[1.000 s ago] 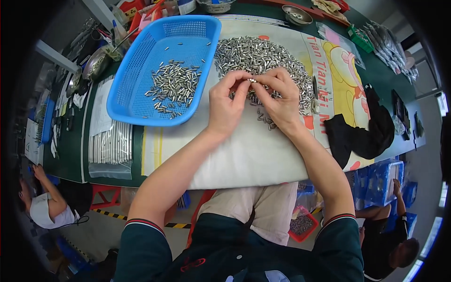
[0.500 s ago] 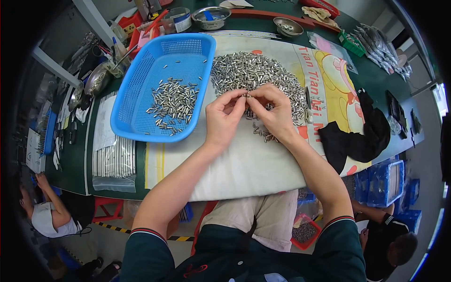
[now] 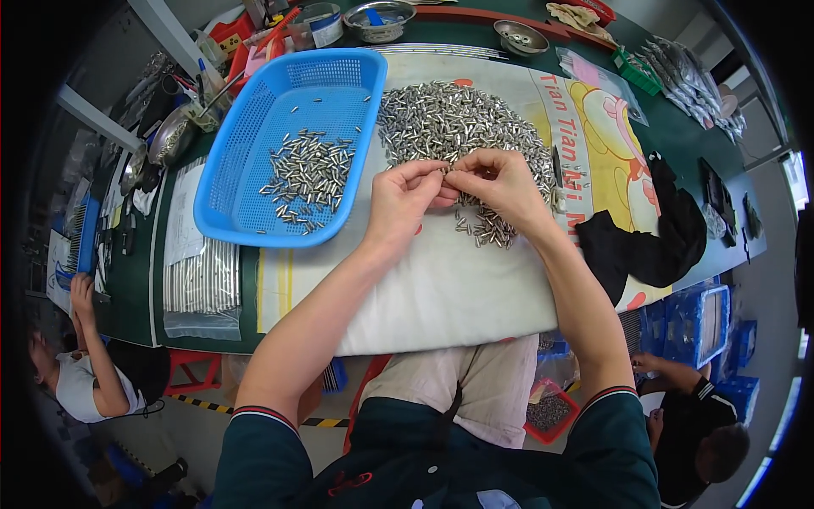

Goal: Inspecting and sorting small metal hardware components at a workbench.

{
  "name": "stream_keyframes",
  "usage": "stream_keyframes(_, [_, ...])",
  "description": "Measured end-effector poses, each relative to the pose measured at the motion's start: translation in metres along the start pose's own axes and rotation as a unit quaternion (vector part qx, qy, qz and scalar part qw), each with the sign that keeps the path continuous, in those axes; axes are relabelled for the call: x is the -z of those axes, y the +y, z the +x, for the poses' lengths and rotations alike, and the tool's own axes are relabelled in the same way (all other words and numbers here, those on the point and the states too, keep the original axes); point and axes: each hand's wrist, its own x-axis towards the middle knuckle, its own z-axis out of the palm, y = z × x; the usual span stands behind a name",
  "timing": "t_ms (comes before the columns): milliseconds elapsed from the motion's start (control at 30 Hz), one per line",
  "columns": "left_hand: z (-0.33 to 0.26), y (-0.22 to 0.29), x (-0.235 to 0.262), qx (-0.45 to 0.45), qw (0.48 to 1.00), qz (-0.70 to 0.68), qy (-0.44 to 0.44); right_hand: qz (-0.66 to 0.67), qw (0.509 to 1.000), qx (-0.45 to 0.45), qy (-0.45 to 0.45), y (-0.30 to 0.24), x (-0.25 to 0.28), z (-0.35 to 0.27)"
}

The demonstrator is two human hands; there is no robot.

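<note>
My left hand and my right hand meet fingertip to fingertip over a white cloth, pinching a small silver metal part between them. Right behind the fingers lies a big pile of small silver metal parts. A few loose ones lie under my right hand. To the left stands a blue plastic basket with a smaller heap of the same parts inside.
A black cloth lies at the right on a printed sheet. Clear bags of metal rods sit left of the white cloth. Metal bowls and tools stand at the back. Other people sit low at the left and right.
Both hands have stayed together over the pile's near edge, fingers working the small part. The view has shifted slightly; the basket and pile have not moved.
</note>
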Motion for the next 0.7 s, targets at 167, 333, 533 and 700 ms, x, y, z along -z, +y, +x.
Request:
stream_keyframes(167, [-0.0006,0.0032,-0.0034,-0.005,1.0,-0.02,0.007,-0.018,1.0,0.013,0.009,-0.0014,0.0003,-0.0009])
stream_keyframes(333, [0.0012,-0.0035,0.0011,-0.012,1.0,-0.005,-0.003,-0.022,1.0,0.018,0.003,-0.0009,0.0003,-0.0008])
stream_keyframes(533, [-0.0003,-0.0011,-0.0003,0.007,1.0,0.006,-0.011,-0.036,0.999,-0.005,-0.006,-0.0062,0.0027,-0.0022])
stream_keyframes(700, [0.003,-0.0007,0.0012,0.056,0.994,-0.093,-0.018,-0.004,0.999,-0.033,-0.028,-0.0058,0.0072,-0.0014])
